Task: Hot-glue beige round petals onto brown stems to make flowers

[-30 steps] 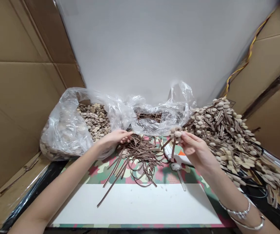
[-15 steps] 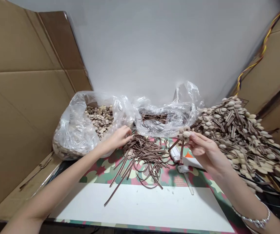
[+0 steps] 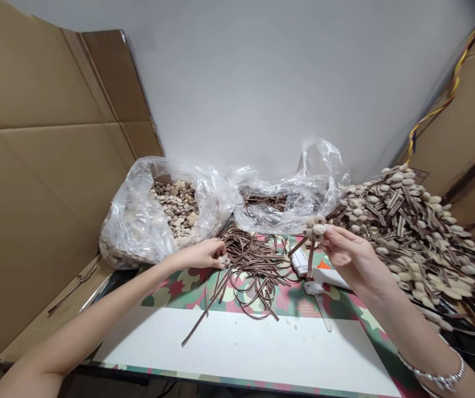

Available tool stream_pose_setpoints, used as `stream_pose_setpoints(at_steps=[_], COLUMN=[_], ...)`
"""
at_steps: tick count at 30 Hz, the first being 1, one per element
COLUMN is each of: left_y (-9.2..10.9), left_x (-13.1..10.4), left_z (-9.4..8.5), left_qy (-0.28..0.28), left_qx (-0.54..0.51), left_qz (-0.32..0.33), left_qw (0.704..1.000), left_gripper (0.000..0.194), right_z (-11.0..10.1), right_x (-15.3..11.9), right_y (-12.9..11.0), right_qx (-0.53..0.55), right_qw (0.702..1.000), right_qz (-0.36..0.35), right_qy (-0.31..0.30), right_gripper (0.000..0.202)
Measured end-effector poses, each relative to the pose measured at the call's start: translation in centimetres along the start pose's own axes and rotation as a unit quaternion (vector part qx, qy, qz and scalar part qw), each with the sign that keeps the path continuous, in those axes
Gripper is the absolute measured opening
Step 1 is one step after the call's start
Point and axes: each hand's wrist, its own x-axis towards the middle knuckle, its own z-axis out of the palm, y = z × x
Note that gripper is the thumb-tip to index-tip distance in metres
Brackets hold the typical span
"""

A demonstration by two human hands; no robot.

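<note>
My right hand (image 3: 351, 251) pinches a beige fabric flower bow (image 3: 315, 229) by its edge, held up above the table; two brown stitched ribbon tails hang from it. My left hand (image 3: 204, 254) has its fingertips closed on a small beige flower-shaped piece (image 3: 224, 261) at the left edge of a tangled pile of brown ribbon strips (image 3: 254, 260). Under the hanging tails lies a white glue gun (image 3: 299, 261) with an orange trigger, and its clear glue stick (image 3: 323, 314) points toward the front.
A plastic bag (image 3: 133, 221) of flower pieces stands at the back left. Another plastic bag (image 3: 304, 193) with ribbon bundles is at the back centre. Finished-looking bows form a large heap (image 3: 411, 237) on the right. A white board (image 3: 221, 342) covers the front. Cardboard walls (image 3: 47, 166) flank the table.
My left hand has come down from beside the bag to the flower piece on the ribbon pile and taken it between the fingertips. My right hand still holds the bow in about the same place.
</note>
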Motion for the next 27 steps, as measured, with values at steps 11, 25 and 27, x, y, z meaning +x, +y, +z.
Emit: stream_pose_setpoints(at_steps=[11,25,27], left_y=[3.1,5.8,5.9], left_x=[0.4,3.0,3.1], left_z=[-0.8,-2.3,-2.7], left_qy=[0.059,-0.014,-0.06], left_qx=[-0.013,-0.158,-0.219], left_qz=[0.041,-0.017,-0.028], left_qw=[0.997,0.987,0.974], left_gripper=[0.028,0.035,0.031], right_z=[0.8,1.4,1.5], right_x=[-0.6,-0.8,-0.8], right_y=[0.8,1.7,1.7], right_qx=[-0.028,-0.045,-0.042], right_qw=[0.994,0.993,0.992], right_qz=[0.083,0.071,0.078], right_qy=[-0.063,-0.087,-0.089], right_gripper=[0.024,0.017,0.019])
